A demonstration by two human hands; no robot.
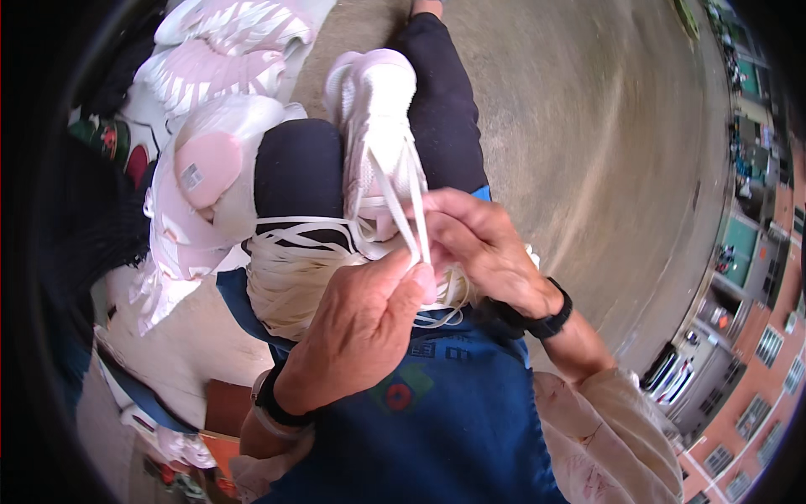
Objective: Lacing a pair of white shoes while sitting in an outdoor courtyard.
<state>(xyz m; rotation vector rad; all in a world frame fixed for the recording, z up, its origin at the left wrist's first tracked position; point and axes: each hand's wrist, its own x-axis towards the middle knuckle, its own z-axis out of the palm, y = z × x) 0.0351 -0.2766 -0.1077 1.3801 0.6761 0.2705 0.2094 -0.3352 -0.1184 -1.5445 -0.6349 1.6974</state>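
Note:
A white and pale pink sneaker [382, 109] rests between my thighs, toe pointing away from me, with a second shoe partly hidden at its left. White shoelaces [395, 189] run from its upper toward me and are drawn taut. My left hand [357, 323] pinches the laces between thumb and forefinger, just nearer than the shoe's opening. Close beside it, my right hand [474, 244] has its fingers bent in at the laces; its fingertips are partly hidden and blurred. A thick bundle of cream laces [290, 281] lies across my lap, under my hands.
Left of my knee is a clear plastic bag [172, 239] with pale pink pieces inside. More white and pink shoe parts [214, 71] lie at the upper left. A dark-clothed person [71, 218] is at the far left. Concrete ground [588, 143] stretches to the right, toward buildings [756, 403].

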